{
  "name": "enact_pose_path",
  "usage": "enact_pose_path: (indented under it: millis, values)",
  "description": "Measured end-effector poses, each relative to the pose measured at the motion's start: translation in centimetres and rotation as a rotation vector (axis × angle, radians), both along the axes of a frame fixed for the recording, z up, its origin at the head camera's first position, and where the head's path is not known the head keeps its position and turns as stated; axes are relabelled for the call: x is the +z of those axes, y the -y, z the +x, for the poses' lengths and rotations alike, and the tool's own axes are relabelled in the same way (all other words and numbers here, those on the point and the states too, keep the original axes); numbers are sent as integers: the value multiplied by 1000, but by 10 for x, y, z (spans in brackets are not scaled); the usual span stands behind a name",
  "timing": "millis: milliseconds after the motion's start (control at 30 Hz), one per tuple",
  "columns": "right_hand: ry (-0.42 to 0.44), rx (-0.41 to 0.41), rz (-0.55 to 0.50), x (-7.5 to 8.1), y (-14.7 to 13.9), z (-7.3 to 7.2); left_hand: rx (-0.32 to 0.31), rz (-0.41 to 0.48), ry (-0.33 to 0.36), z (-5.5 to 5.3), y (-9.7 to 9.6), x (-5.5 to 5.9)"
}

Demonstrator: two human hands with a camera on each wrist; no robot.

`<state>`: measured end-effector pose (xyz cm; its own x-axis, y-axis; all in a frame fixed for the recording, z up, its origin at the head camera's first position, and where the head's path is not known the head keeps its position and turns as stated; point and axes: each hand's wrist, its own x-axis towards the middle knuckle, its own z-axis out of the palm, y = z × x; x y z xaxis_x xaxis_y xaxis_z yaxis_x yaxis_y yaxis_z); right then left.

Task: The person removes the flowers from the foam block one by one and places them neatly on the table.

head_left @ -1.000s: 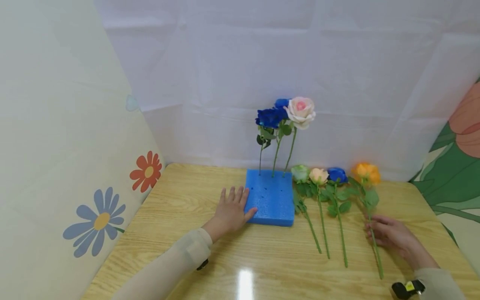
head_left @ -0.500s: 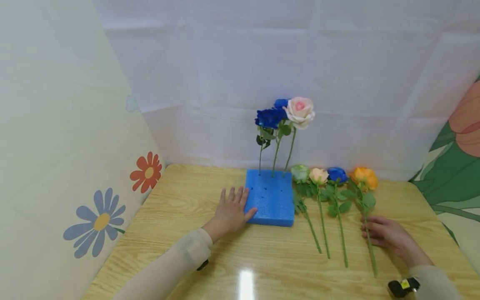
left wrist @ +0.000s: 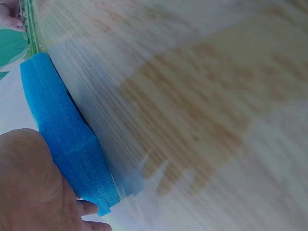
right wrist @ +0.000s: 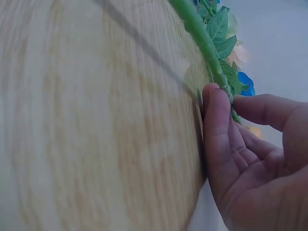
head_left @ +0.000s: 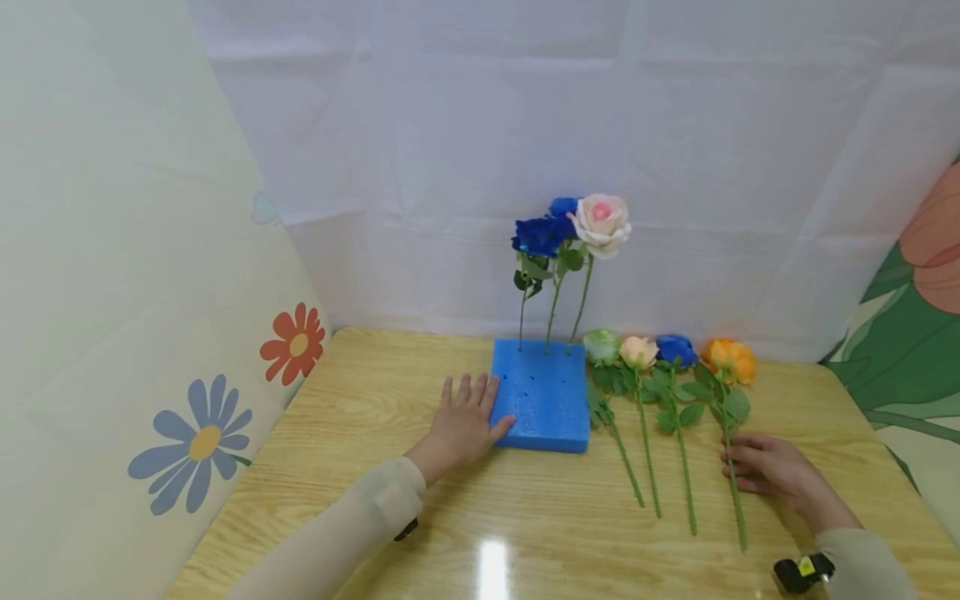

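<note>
A blue foam block (head_left: 538,400) with small holes lies on the table. My left hand (head_left: 463,421) rests with spread fingers at its left edge, the thumb over its front left corner. In the left wrist view, the palm lies beside the block's side. At the right, my right hand (head_left: 772,471) pinches the green stem of an orange rose (head_left: 730,360). Thumb and finger meet on the stem (right wrist: 204,45) in the right wrist view. The bloom lies near the table's back; whether the stem touches the wood I cannot tell.
Two blue roses (head_left: 538,237) and a pale pink rose (head_left: 602,225) stand upright in the block's back row. Between block and right hand lie a green rose (head_left: 602,346), a peach rose (head_left: 638,353) and a blue rose (head_left: 676,350). A white cloth (head_left: 450,167) hangs behind.
My right hand has shifted slightly left, bringing the orange rose with it, closer to the lying blue rose. The left hand and the foam block have stayed in place.
</note>
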<state>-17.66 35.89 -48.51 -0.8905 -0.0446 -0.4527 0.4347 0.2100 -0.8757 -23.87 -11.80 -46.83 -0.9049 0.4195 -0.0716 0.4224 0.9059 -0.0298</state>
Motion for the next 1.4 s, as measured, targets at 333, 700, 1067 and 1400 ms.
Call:
enact_pose_path:
  millis: [333,700,1067,1400]
  values:
    - [-49,25,122,3,3,0,-6,-4,-3,-4,0,-3]
    - [-48,5,90,12,0,1,-7,-15,-12,-2,-1,2]
    - [-112,67,150,24,8,-8,-7,-6,-5,-1,0,1]
    - [-193,103,126,36,29,-21,3,-6,-2,1,0,0]
